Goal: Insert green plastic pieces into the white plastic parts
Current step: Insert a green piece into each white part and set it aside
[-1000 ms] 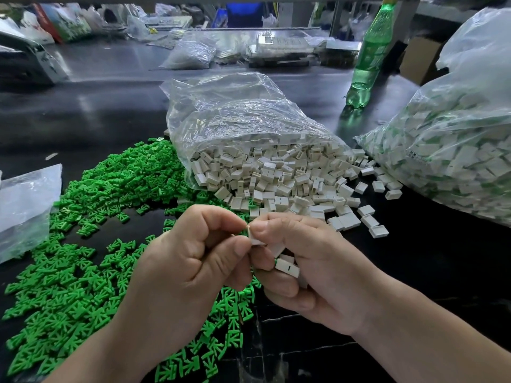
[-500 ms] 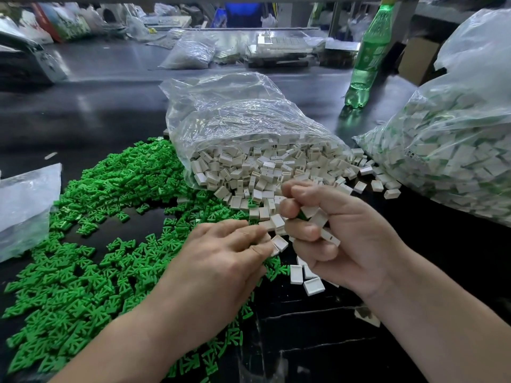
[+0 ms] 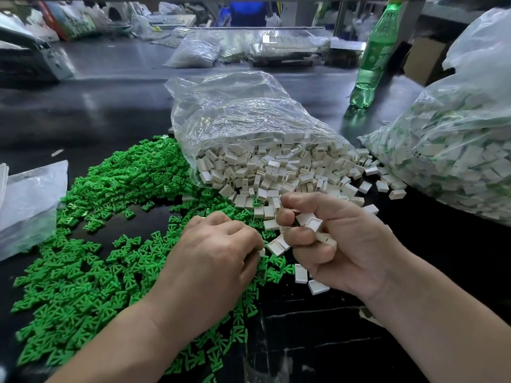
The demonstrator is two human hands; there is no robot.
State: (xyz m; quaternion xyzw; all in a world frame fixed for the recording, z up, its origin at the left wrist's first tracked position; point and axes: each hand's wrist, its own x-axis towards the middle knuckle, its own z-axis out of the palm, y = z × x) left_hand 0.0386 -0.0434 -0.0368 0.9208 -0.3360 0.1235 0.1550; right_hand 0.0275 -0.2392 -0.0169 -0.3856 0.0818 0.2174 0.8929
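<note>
One second ago both hands met in the lower centre and pinched one white part together; now they are apart. The left hand [image 3: 218,255] lies palm down, low in the centre, on the green plastic pieces [image 3: 83,261], with its fingers bent onto them; whether it pinches one I cannot tell. The right hand [image 3: 343,244], right of centre, is curled and grips several white plastic parts [image 3: 313,223]. More of them spill from the clear bag [image 3: 235,111] onto the black worktop [image 3: 318,341].
</note>
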